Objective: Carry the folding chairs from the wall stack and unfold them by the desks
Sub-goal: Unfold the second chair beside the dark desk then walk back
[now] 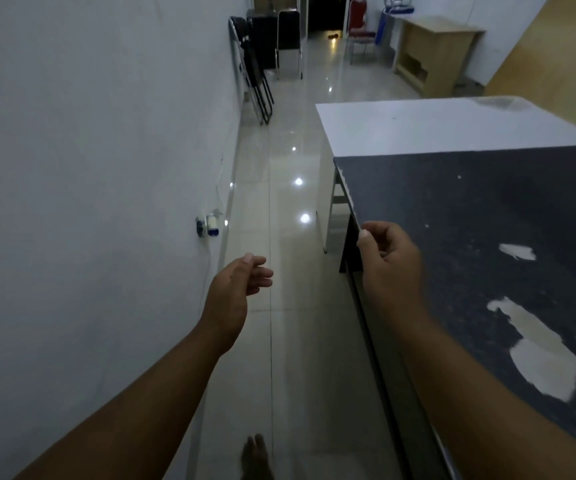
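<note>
Leaning far ahead of both empty hands: folded chairs.

Head camera, looking forward and down

It is facing along the floor toward distant folded chairs, hands close below.

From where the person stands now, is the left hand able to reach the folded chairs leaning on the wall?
Probably not yet. The left hand is empty and open, but the folded chairs stand far down the corridor. The tiled floor between looks free, so walking closer should suffice.

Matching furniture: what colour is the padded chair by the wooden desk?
Red chair, best seen in the head view.
</note>
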